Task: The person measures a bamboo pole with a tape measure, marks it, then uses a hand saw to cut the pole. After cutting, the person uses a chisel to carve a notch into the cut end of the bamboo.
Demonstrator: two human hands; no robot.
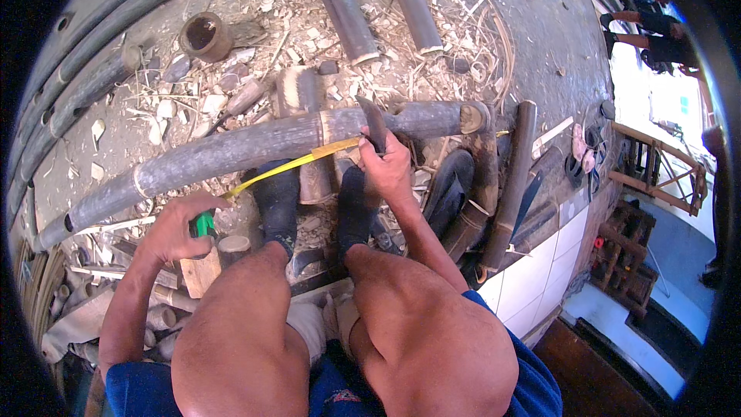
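Observation:
A long dark bamboo pole point(262, 143) lies across in front of my feet, with pale rings at its joints. My left hand point(181, 228) is closed around a green tape measure point(204, 224), below the pole. From it the yellow tape point(293, 164) runs up to the right, slightly twisted, reaching my right hand point(386, 170). That hand is closed on a knife with a dark curved blade point(372, 120), which points up across the pole. The handle is mostly hidden by the fingers. Whether these fingers also pinch the tape is unclear.
A short bamboo block point(297, 93) lies crosswise under the pole. Wood chips point(255, 54) litter the ground around a round pot point(206, 36). More bamboo poles lie at the far left and the top. A dark sandal point(449, 185) and a wooden frame point(660, 162) are on the right.

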